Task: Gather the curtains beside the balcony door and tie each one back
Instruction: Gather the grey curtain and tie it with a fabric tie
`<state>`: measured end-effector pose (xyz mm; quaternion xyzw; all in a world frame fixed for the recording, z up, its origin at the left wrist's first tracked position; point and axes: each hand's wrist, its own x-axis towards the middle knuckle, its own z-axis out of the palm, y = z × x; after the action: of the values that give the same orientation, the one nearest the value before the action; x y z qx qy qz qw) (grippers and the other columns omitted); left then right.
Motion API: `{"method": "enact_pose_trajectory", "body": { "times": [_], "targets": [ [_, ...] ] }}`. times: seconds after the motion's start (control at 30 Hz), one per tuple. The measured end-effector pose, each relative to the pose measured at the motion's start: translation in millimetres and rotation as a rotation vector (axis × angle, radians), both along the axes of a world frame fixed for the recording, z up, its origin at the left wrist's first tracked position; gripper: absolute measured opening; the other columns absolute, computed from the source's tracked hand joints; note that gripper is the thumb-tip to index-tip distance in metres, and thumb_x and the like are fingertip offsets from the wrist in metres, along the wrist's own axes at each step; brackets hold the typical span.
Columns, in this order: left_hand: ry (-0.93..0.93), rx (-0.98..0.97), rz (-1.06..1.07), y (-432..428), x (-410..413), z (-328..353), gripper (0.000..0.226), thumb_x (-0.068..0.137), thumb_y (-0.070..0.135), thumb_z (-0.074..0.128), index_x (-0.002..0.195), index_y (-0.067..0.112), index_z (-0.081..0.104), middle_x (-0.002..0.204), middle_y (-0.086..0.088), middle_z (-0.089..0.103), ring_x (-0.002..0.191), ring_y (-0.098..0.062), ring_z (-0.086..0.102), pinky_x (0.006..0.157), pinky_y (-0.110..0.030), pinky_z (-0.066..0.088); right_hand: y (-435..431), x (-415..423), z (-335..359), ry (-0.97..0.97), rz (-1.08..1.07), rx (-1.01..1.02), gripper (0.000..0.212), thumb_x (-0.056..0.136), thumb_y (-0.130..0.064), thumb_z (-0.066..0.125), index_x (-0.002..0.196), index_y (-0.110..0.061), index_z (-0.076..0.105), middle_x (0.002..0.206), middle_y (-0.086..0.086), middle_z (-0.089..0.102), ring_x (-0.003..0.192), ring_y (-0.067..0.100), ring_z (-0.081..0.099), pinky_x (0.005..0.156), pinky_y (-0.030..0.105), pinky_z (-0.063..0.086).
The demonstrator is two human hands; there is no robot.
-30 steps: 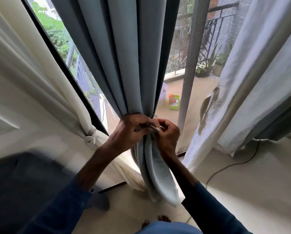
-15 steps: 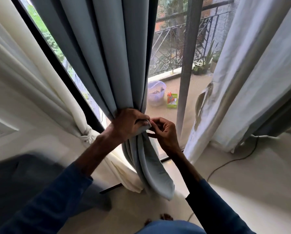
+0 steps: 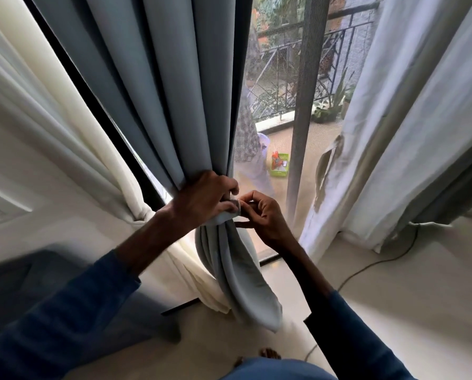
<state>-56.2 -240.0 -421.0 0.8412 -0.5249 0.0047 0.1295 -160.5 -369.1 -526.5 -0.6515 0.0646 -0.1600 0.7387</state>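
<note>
Your left hand (image 3: 204, 194) was clamped round the gathered grey curtain (image 3: 174, 91) at centre frame; your right hand (image 3: 262, 215), just to its right, pinched the tie end (image 3: 237, 207) against the bundle, fingers curled; the curtain's long axis ran upright, its tail hanging below both hands; the white curtain (image 3: 394, 91) at far right hung untied.

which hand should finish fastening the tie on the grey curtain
Right. The right hand sits at the front of the bunch, fingertips pinching what looks like the tie end. The left hand grips the gathered grey curtain; letting go would likely loosen it.
</note>
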Motion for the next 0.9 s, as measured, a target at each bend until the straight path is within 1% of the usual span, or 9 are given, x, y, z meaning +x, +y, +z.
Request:
{"method": "enact_pose_trajectory", "body": {
  "times": [0.07,0.17,0.3,0.43,0.5,0.6,0.67,0.77,0.9],
  "targets": [
    [-0.049,0.007,0.007,1,0,-1,0.037,0.078,0.036,0.084,0.109,0.017,0.075,0.092,-0.004,0.078,0.091,-0.020,0.073,0.082,-0.030,0.055,-1,-1,0,0.008,0.015,0.009,0.011,0.103,-0.011,0.057,0.094,-0.013,0.063,0.088,0.007,0.075,0.090,0.021,0.074,0.075,0.042,0.064],
    [-0.087,0.056,-0.024,1,1,0,0.029,0.082,0.038,0.080,0.104,0.020,0.078,0.100,-0.002,0.078,0.096,-0.020,0.073,0.086,-0.035,0.056,-2,0,-2,0.017,0.022,0.038,0.011,0.104,-0.009,0.056,0.095,-0.008,0.062,0.091,0.014,0.075,0.090,0.022,0.073,0.077,0.040,0.063],
    [-0.146,0.071,-0.048,-1,-6,-4,0.019,0.088,0.038,0.072,0.096,0.022,0.079,0.089,-0.002,0.074,0.089,-0.024,0.071,0.079,-0.032,0.054,-4,1,-7,0.009,0.031,0.101,0.012,0.105,-0.006,0.052,0.101,0.001,0.061,0.094,0.017,0.072,0.093,0.023,0.073,0.082,0.039,0.062],
    [-0.186,0.022,-0.043,-3,-6,-11,0.023,0.091,0.036,0.063,0.088,0.018,0.078,0.084,-0.006,0.069,0.084,-0.028,0.069,0.074,-0.036,0.053,-6,-2,-14,-0.015,0.021,0.203,0.014,0.102,0.000,0.055,0.111,0.008,0.062,0.103,0.023,0.071,0.100,0.029,0.069,0.094,0.044,0.059],
    [-0.208,-0.001,-0.048,-3,-5,-17,0.024,0.087,0.034,0.063,0.082,0.015,0.077,0.078,-0.007,0.067,0.078,-0.031,0.069,0.067,-0.036,0.052,-5,-4,-17,-0.036,0.020,0.213,0.017,0.097,0.006,0.060,0.113,0.007,0.063,0.105,0.023,0.071,0.100,0.031,0.067,0.099,0.045,0.056],
    [-0.219,-0.042,-0.043,-5,-6,-25,0.019,0.085,0.030,0.073,0.074,0.015,0.075,0.068,-0.004,0.064,0.068,-0.030,0.067,0.058,-0.031,0.047,-6,-3,-17,-0.032,-0.010,0.176,0.025,0.090,0.013,0.063,0.110,-0.002,0.067,0.103,0.017,0.075,0.097,0.024,0.069,0.095,0.036,0.056],
    [-0.160,-0.073,-0.044,-6,-1,-26,0.019,0.087,0.033,0.072,0.077,0.017,0.075,0.066,0.002,0.058,0.068,-0.027,0.065,0.059,-0.029,0.042,-11,-2,-16,-0.018,-0.030,0.136,0.027,0.089,0.016,0.062,0.108,-0.002,0.067,0.101,0.015,0.075,0.096,0.021,0.070,0.093,0.034,0.057],
    [-0.066,-0.071,-0.115,-7,4,-19,0.018,0.090,0.040,0.067,0.089,0.024,0.076,0.070,0.010,0.048,0.071,-0.020,0.063,0.062,-0.026,0.038,-19,0,-16,-0.040,-0.041,0.092,0.022,0.088,0.015,0.067,0.109,0.011,0.063,0.102,0.020,0.074,0.097,0.024,0.070,0.097,0.039,0.056],
    [-0.100,-0.122,-0.113,-5,-1,-19,0.023,0.093,0.041,0.068,0.105,0.022,0.072,0.083,0.002,0.065,0.079,-0.019,0.067,0.065,-0.028,0.047,-21,2,-16,-0.094,-0.100,0.007,0.024,0.087,0.009,0.073,0.108,0.012,0.064,0.108,0.026,0.073,0.102,0.025,0.071,0.098,0.036,0.056]
  ]
}}
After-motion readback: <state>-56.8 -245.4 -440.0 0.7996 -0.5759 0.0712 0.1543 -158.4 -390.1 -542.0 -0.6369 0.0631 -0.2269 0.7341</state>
